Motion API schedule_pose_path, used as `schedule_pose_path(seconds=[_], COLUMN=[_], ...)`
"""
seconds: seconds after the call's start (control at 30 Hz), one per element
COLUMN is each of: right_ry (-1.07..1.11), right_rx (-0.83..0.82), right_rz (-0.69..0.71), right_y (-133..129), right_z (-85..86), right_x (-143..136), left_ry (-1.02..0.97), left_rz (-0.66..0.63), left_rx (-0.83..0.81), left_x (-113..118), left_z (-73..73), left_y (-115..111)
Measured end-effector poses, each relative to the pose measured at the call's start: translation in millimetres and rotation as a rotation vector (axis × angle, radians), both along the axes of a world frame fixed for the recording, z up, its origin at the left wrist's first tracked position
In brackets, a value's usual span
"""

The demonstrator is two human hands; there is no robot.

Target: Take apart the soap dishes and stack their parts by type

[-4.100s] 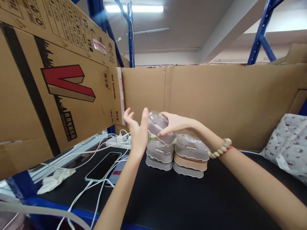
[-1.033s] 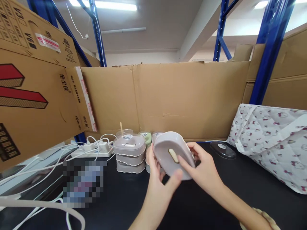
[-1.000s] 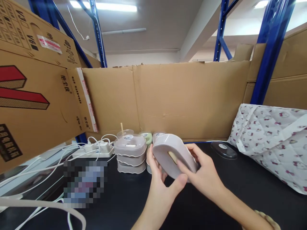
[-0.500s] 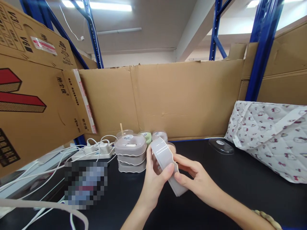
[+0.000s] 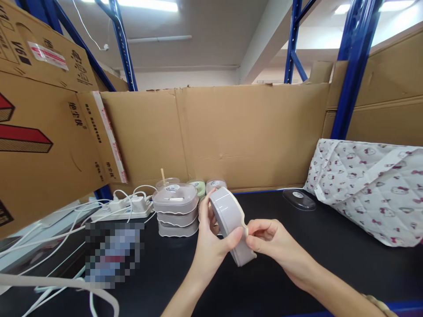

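A grey plastic container with a wavy edge is tilted on its side above the black table. My left hand grips it from the left, thumb across its outer wall and fingers behind. At its wavy edge on the right, my right hand pinches the rim between thumb and forefinger. Left of my hands stands a stack of similar grey containers, the top one under a clear lid with a round sticker. Behind are a green container and another lidded one.
A dark clear lid lies at the back right beside a patterned quilted bag. A power strip with white cables and a blurred-out item occupy the left. Cardboard walls the back.
The container has turned slightly in my left hand, showing more of its wavy edge. My right hand has shifted a little right, with its fingers drawn closer together at the rim.
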State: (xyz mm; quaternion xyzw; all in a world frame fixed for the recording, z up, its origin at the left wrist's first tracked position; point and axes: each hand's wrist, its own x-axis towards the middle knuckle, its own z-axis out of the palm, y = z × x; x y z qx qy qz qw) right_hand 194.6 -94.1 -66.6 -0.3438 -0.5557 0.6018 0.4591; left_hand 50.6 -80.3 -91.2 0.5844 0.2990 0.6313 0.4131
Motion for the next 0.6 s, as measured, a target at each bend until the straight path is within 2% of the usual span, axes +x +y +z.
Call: schedule_pose_path(seconds=[0.17, 0.27, 0.33, 0.4, 0.43, 0.47, 0.53, 0.6], right_ry=[0.041, 0.084, 0.067, 0.018, -0.018, -0.055, -0.136, -0.231], right_rx=[-0.022, -0.001, -0.033, -0.112, -0.153, -0.209, -0.329, -0.424], right_rz=[-0.001, -0.130, -0.223, -0.266, -0.283, -0.311, -0.368, -0.411], right_y=[6.8, 26.4, 45.4, 64.5, 72.9, 80.4, 92.8, 102.9], right_z=[2.7, 5.2, 4.6, 1.5, -0.8, -3.3, -8.1, -11.6], right_x=[16.1, 43.0, 64.8, 85.5, 94.6, 102.8, 116.6, 127.1], left_ry=[-0.108, -0.131, -0.019, 0.216, 0.380, 0.588, 1.016, 1.275], left_rz=[0.012, 0.038, -0.031, -0.176, -0.247, -0.264, -0.165, -0.068], left_rx=[-0.090, -0.131, -0.178, -0.270, -0.312, -0.353, -0.415, -0.380], left_x=[-0.4, -1.3, 2.8, 13.2, 20.8, 29.7, 50.4, 71.9], left_z=[-0.2, -4.4, -6.4, -5.1, -3.1, -0.5, 5.4, 9.9], left_y=[2.3, 3.1, 0.4, -4.8, -7.7, -10.0, -11.1, -5.2])
